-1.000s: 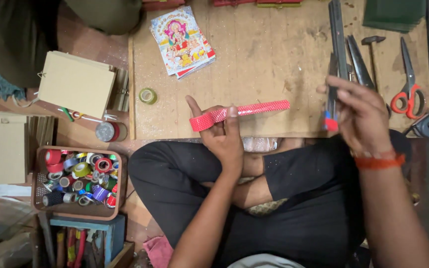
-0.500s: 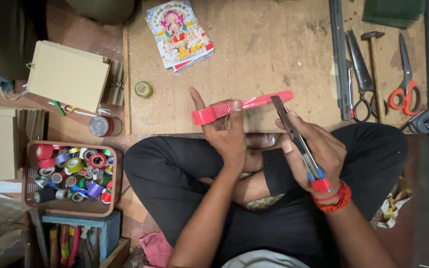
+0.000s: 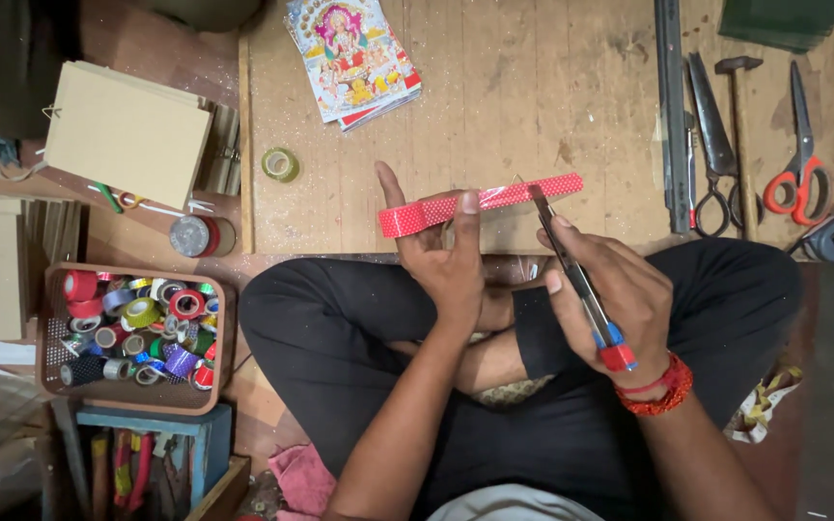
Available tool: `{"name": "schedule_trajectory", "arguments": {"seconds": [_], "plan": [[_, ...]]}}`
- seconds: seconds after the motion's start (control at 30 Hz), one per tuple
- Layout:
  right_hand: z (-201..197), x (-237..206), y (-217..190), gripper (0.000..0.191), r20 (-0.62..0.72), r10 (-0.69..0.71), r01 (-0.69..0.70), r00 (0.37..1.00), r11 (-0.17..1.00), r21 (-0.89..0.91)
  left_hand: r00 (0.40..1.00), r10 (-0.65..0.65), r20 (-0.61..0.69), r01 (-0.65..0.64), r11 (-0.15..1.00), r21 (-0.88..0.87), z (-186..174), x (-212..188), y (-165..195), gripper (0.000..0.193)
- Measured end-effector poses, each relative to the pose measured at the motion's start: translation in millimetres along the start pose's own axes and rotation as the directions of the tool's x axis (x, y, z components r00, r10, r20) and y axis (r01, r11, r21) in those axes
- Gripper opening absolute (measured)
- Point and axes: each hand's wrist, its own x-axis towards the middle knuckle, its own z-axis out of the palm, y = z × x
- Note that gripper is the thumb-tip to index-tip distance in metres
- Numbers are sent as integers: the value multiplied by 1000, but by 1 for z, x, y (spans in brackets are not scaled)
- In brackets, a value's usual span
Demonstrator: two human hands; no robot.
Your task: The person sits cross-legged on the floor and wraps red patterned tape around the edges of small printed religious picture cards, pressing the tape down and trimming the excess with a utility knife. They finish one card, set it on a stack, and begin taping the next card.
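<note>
Where thumb and fingers of left hand (image 3: 451, 275) pinch it near the middle: red dotted strip (image 3: 480, 204), held level above near edge of wooden board (image 3: 533, 116), one end looped back on itself at left. Tip of cutter (image 3: 581, 285) touching strip towards its right end; cutter gripped in right hand (image 3: 620, 299), closed round a slim metal body with red and blue end at the heel of the palm. Red thread band (image 3: 663, 386) on right wrist. Crossed legs in black trousers below both hands.

On board, beyond strip: stack of picture cards (image 3: 354, 58), small roll of green tape (image 3: 281, 164). Right of board: black shears (image 3: 716, 145), hammer (image 3: 740, 116), red-handled scissors (image 3: 798, 164), long metal rule (image 3: 670, 116). Left of board: cardboard boxes (image 3: 127, 130), round tin (image 3: 190, 234). Lower left: brown tray (image 3: 50, 333) full of coloured tape rolls (image 3: 142, 333), well apart from both hands
</note>
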Motion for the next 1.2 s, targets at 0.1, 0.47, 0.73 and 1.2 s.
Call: {"name": "schedule_trajectory", "arguments": {"seconds": [0.1, 0.47, 0.73, 1.2], "plan": [[-1, 3, -2, 39, 30, 6, -6, 1000, 1000, -9, 1000, -2, 12, 2, 1000, -16, -1, 0, -1, 91], [5, 0, -11, 37, 33, -33, 36, 999, 997, -72, 1000, 11, 20, -11, 1000, 13, -8, 0, -5, 91], [10, -3, -11, 36, 56, -54, 60, 997, 993, -98, 1000, 5, 11, -6, 998, 59, -11, -1, -7, 92], [11, -9, -1, 28, 3, -9, 9, 1000, 996, -88, 999, -39, 24, 36, 993, 111, -13, -2, -5, 88]]}}
